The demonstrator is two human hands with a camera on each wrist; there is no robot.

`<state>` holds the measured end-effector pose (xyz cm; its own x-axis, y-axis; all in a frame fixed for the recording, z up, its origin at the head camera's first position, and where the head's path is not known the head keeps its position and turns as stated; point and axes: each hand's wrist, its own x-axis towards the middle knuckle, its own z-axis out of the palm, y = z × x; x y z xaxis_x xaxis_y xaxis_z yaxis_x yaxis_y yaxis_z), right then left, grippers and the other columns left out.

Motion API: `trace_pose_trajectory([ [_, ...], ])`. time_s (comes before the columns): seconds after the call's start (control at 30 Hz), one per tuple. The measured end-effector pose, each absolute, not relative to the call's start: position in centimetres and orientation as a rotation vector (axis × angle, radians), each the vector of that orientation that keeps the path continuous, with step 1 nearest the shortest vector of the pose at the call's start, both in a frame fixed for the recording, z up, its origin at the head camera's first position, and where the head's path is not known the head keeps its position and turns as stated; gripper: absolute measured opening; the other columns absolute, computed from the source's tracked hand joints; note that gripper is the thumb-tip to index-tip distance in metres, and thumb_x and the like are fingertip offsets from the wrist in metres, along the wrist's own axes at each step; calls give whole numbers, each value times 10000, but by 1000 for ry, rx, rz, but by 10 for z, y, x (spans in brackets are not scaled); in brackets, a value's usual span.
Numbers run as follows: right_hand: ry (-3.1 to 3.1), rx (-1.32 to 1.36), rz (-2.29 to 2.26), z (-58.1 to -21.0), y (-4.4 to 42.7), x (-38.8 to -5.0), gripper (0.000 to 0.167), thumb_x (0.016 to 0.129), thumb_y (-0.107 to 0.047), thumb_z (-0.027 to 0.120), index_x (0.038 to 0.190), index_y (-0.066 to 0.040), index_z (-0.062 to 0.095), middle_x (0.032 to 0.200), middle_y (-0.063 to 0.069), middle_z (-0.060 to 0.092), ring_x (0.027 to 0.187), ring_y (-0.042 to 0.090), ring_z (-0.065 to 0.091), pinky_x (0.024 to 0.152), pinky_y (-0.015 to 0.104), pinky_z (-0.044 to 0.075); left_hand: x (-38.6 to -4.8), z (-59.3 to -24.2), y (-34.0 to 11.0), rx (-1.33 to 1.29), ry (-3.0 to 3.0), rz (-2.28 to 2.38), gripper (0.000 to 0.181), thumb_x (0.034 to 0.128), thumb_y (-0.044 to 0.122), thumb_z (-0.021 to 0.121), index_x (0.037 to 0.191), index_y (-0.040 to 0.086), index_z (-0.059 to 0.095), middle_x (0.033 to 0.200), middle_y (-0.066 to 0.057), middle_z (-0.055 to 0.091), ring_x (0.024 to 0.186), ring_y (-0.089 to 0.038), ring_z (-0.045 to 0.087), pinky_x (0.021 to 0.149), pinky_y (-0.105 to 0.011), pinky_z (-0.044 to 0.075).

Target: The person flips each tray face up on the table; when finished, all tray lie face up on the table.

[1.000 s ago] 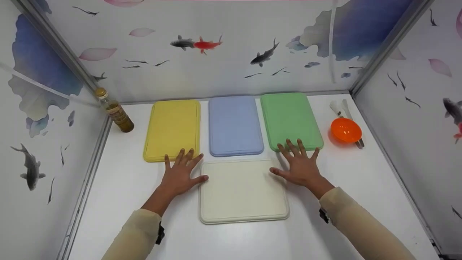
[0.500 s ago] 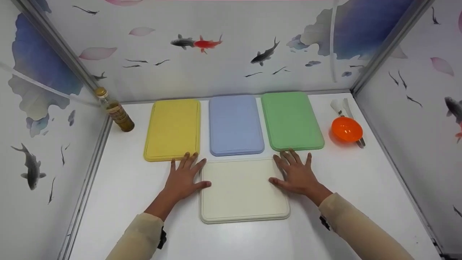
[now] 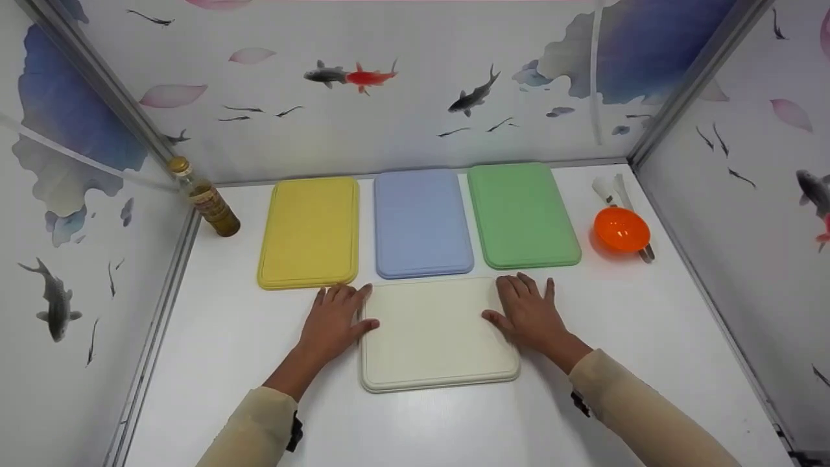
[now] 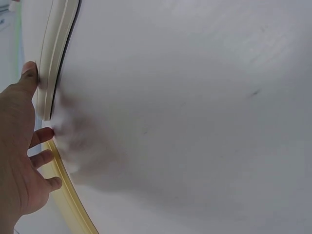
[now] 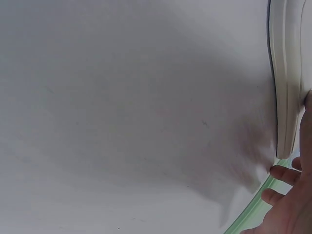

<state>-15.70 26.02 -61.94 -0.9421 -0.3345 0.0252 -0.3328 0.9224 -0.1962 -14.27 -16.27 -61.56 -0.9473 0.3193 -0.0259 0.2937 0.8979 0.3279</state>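
A cream-white cutting board (image 3: 436, 337) lies crosswise on the white table. My left hand (image 3: 331, 327) holds its far left corner, thumb on top and fingers bent around the edge. At the far right corner, my right hand (image 3: 535, 321) grips it the same way. In the left wrist view, the fingertips (image 4: 43, 157) come close to the yellow cutting board (image 3: 310, 232). The right wrist view has the fingers (image 5: 285, 174) near the edge of the green cutting board (image 3: 524, 215). Between those two lies a blue cutting board (image 3: 423, 224).
An oil bottle (image 3: 215, 206) stands at the back left corner. On the right sits an orange bowl (image 3: 621, 229), with a knife (image 3: 624, 191) and another white-ended utensil (image 3: 603, 189) partly behind it. Printed panels enclose the back and both sides.
Both hands have drawn in and closed on the white board's far corners, their spread fingers now bent. The white board has moved slightly away from me, toward the row behind.
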Motion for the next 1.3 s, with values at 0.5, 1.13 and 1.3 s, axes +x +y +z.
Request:
trace_pose_trajectory([
  [0.5,3071,-432,-518,-611,233,-138,433,1082,-337,727,1202,57,593,1175,250,589,1075,401,558,919,549,563,-128,-610,-142,313,2993,632,708,1080,433,712,1683,165,457,1407,-217,641,1379,-402,585,1223,-585,454],
  [1.13,3059,-609,-444,-602,232,-129,608,1013,-417,729,1288,119,645,1389,400,644,1313,556,625,1093,635,521,-105,-600,-130,169,2884,1183,667,1113,452,608,1715,244,408,1703,-178,476,1560,-431,426,1269,-631,383],
  [1.3,3027,-600,-542,-603,232,-128,628,1019,-416,725,1357,106,635,1458,399,572,1243,559,625,999,616,589,-101,-591,-138,244,2900,1321,642,1121,452,597,1719,344,392,1750,-119,428,1585,-360,398,1276,-642,365],
])
